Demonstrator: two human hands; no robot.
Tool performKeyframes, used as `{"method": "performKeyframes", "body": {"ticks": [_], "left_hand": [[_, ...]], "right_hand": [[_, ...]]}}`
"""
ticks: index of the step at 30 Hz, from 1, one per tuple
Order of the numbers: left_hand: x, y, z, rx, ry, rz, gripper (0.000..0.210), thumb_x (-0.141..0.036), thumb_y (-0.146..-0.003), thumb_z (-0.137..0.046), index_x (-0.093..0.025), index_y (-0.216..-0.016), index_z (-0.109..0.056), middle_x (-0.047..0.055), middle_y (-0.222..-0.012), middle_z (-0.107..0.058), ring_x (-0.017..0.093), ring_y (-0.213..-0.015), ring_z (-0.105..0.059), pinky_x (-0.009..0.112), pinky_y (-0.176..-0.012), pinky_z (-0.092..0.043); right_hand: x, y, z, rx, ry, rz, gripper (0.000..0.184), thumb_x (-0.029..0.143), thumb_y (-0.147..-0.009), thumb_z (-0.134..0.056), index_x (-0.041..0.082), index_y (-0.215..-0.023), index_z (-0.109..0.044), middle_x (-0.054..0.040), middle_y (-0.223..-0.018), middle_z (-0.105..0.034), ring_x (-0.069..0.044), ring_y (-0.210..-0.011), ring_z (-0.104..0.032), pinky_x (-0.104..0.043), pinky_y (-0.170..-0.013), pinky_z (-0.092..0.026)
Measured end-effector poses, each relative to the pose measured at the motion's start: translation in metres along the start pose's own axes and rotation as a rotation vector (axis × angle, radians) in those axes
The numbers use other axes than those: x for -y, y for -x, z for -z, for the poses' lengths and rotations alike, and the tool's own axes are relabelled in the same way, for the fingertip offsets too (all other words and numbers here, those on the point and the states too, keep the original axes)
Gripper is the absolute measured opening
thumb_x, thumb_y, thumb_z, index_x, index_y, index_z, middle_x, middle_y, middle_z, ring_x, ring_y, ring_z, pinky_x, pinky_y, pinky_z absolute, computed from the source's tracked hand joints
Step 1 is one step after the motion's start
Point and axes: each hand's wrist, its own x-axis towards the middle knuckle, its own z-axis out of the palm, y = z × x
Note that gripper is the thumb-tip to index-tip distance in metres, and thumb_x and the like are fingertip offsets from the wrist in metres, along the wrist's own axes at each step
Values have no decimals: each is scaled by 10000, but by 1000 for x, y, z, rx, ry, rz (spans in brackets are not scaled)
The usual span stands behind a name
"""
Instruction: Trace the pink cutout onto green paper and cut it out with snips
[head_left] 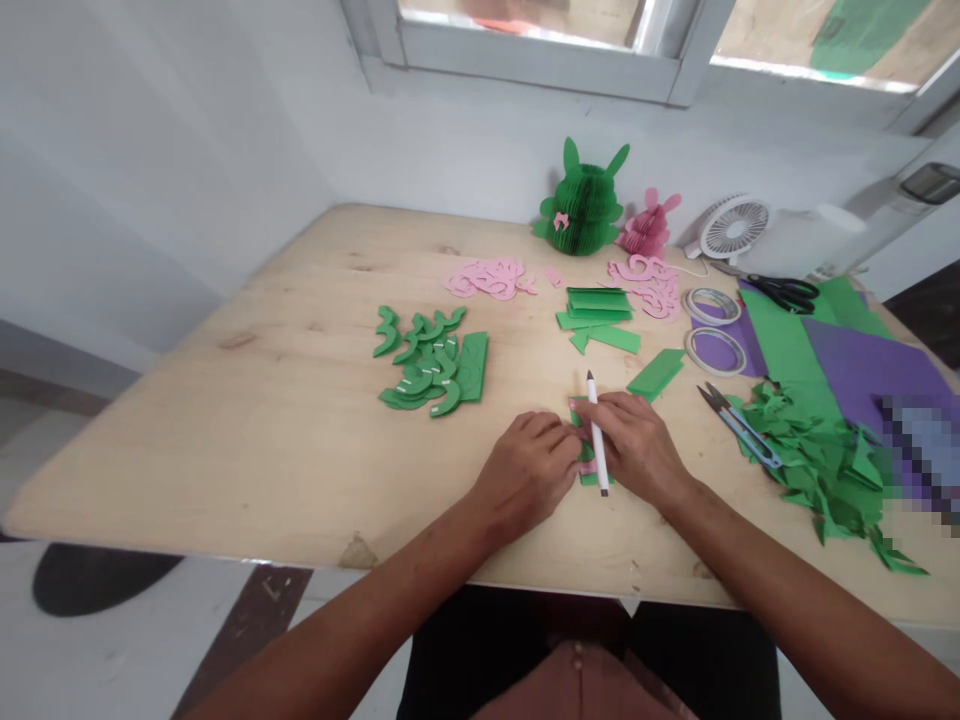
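Note:
My right hand [637, 440] is closed around a white marker pen [597, 440], which lies across its fingers with a dark end pointing away from me. Under both hands lies a folded green paper strip [596, 479], with a pink paper cutout [587, 467] on top of it. My left hand [534, 465] has its fingers curled and pressed down on the cutout and strip from the left. The fingers hide most of the cutout's shape. Just beyond my right hand sits another folded green strip [656, 373].
Curved green cutouts [424, 365] are piled at the left. Pink cutouts [491, 278], a green honeycomb paper figure [583, 210] and a small fan [736, 228] stand farther back. Tape rolls [715, 351], thread snips [742, 425], black-handled scissors [784, 292] and green scraps [817, 460] lie right.

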Motion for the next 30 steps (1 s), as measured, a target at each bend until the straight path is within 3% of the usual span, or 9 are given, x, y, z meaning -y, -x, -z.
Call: {"method": "performKeyframes", "body": {"ticks": [20, 30], "left_hand": [[-1, 0, -4, 14, -40, 1, 138, -261, -897, -515, -161, -913, -608, 71, -924, -670, 230, -958, -564, 403, -832, -455], [-3, 2, -4, -33, 2, 26, 152, -265, -893, -514, -158, -830, -602, 65, -935, -678, 228, -955, -567, 405, -866, -453]], "right_hand": [[2, 0, 0, -9, 0, -3, 253, 114, -886, -498, 166, -1105, -613, -85, -870, -722, -264, -937, -602, -378, -748, -424], [0, 0, 1, 9, -14, -11, 248, 125, -885, -491, 163, -1093, -620, -95, -887, -719, -265, -941, -601, -379, -744, -421]]}}
